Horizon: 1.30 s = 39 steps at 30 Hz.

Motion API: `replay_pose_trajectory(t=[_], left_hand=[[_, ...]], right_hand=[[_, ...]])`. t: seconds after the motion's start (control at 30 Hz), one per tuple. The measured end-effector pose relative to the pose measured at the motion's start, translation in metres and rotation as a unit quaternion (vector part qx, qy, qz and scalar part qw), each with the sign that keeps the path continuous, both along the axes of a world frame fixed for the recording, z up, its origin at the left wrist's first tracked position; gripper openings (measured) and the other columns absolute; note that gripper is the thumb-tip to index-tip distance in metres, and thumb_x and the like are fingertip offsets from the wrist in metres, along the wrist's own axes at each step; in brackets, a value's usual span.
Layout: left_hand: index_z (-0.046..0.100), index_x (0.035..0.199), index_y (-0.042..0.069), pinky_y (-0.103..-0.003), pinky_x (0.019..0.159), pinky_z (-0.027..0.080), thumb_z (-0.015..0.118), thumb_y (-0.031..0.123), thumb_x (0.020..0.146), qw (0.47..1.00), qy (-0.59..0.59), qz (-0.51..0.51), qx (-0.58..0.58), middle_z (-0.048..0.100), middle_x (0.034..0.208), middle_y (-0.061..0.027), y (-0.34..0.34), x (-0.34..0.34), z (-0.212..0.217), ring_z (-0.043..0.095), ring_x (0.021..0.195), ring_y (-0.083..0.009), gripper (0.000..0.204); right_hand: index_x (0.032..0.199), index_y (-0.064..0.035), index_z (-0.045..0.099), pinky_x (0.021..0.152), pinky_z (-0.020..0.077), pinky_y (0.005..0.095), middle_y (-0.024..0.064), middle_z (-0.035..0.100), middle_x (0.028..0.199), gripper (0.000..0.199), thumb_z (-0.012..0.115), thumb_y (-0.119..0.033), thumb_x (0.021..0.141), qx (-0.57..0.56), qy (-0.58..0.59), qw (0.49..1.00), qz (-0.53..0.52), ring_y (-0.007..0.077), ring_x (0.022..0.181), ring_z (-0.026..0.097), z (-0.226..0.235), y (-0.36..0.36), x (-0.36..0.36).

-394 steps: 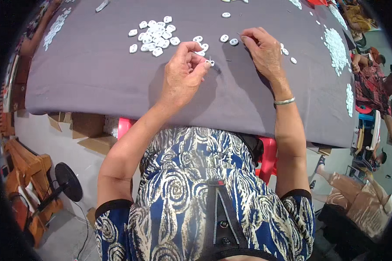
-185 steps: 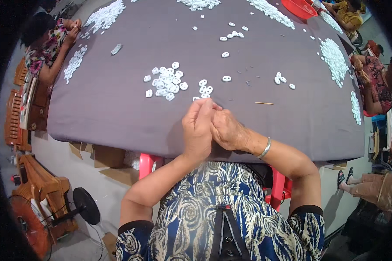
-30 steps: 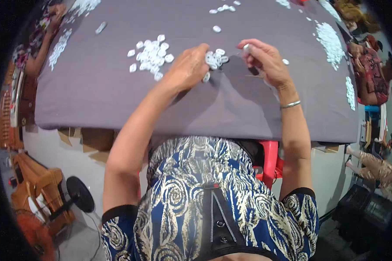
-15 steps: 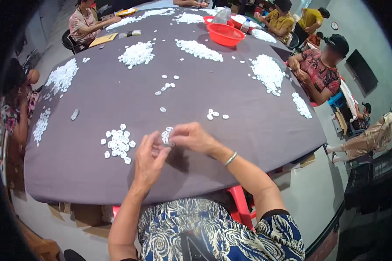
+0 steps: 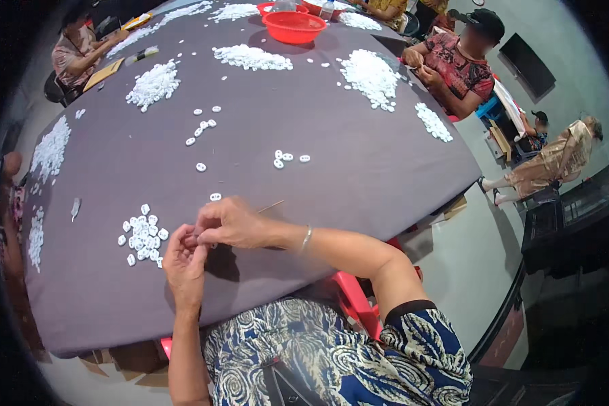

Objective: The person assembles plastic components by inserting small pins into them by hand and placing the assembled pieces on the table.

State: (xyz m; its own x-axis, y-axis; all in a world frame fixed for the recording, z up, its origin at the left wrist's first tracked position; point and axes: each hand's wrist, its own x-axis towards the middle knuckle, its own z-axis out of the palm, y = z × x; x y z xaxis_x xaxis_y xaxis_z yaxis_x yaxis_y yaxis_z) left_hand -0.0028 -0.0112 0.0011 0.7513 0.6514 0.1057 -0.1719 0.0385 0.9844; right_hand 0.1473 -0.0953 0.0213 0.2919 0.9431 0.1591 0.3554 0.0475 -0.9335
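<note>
My left hand [image 5: 183,262] and my right hand [image 5: 231,223] meet fingertip to fingertip over the grey tablecloth [image 5: 358,176], close to the table's near edge. Both pinch a small white piece between them; fingers hide most of it. Just left of the hands lies a small heap of white ring-shaped pieces [image 5: 143,233]. A single white piece [image 5: 215,197] rests just beyond my right hand. A thin stick [image 5: 271,205] lies on the cloth past my right wrist, which wears a bracelet.
Loose white pieces [image 5: 285,158] and larger white heaps [image 5: 371,73] are spread over the table. A red basin [image 5: 294,27] stands at the far end. Other people sit at the left [image 5: 78,51] and right [image 5: 457,64] sides. A red stool [image 5: 355,304] stands under me.
My hands have drawn together from apart on the cloth into a joint pinch near the table edge. The view has tilted up, so the whole table and the other people show.
</note>
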Motion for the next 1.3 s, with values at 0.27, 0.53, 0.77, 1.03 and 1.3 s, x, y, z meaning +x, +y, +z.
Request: replay_pose_trajectory(t=[0.27,0.53,0.77,1.03,1.3], left_hand=[[0.053,0.115,-0.001,-0.020,0.059,0.049,0.064,0.004,0.083,0.997,0.073,-0.007,-0.037,0.059,0.081,-0.0012,-0.004,0.012,0.016,0.057,0.070,-0.0075,0.034],[0.059,0.105,-0.003,-0.023,0.067,0.054,0.064,-0.001,0.084,0.996,-0.013,0.019,-0.089,0.062,0.090,-0.0052,0.003,0.008,0.003,0.060,0.077,-0.0091,0.022],[0.063,0.101,0.001,-0.022,0.062,0.050,0.062,0.003,0.085,0.993,0.065,0.068,0.073,0.063,0.090,-0.0028,0.017,0.018,-0.006,0.060,0.073,-0.0078,0.015],[0.063,0.101,0.002,-0.019,0.057,0.047,0.063,0.004,0.086,0.969,0.037,0.122,0.211,0.058,0.094,-0.0013,0.012,0.019,-0.007,0.055,0.066,-0.0058,0.016],[0.061,0.101,0.000,-0.020,0.057,0.048,0.063,0.004,0.085,1.000,0.016,0.005,-0.018,0.064,0.084,-0.0032,-0.004,0.012,-0.004,0.062,0.071,-0.0085,0.016]], right_hand=[[0.086,-0.0049,0.063,0.049,0.0386,0.0193,-0.0050,0.054,0.066,0.007,0.062,-0.012,0.084,-0.059,0.080,0.994,-0.038,0.0027,0.058,0.048,0.009,-0.011,0.019],[0.086,-0.0056,0.064,0.055,0.0455,0.0172,-0.0039,0.058,0.074,0.011,0.068,-0.015,0.084,-0.079,0.319,0.944,-0.024,0.0041,0.062,0.054,0.005,-0.007,0.019],[0.093,-0.0043,0.060,0.061,0.0494,0.0200,0.0000,0.060,0.085,0.011,0.063,-0.014,0.088,-0.052,0.340,0.939,-0.011,0.0064,0.071,0.059,0.000,-0.006,0.018],[0.091,-0.0041,0.062,0.063,0.0487,0.0191,-0.0005,0.061,0.082,0.010,0.062,-0.014,0.087,-0.049,0.284,0.957,-0.033,0.0054,0.071,0.058,-0.003,-0.007,0.020],[0.092,-0.0028,0.064,0.059,0.0455,0.0168,-0.0014,0.061,0.082,0.013,0.064,-0.014,0.087,-0.079,0.195,0.977,-0.018,0.0035,0.071,0.055,0.001,-0.009,0.013]])
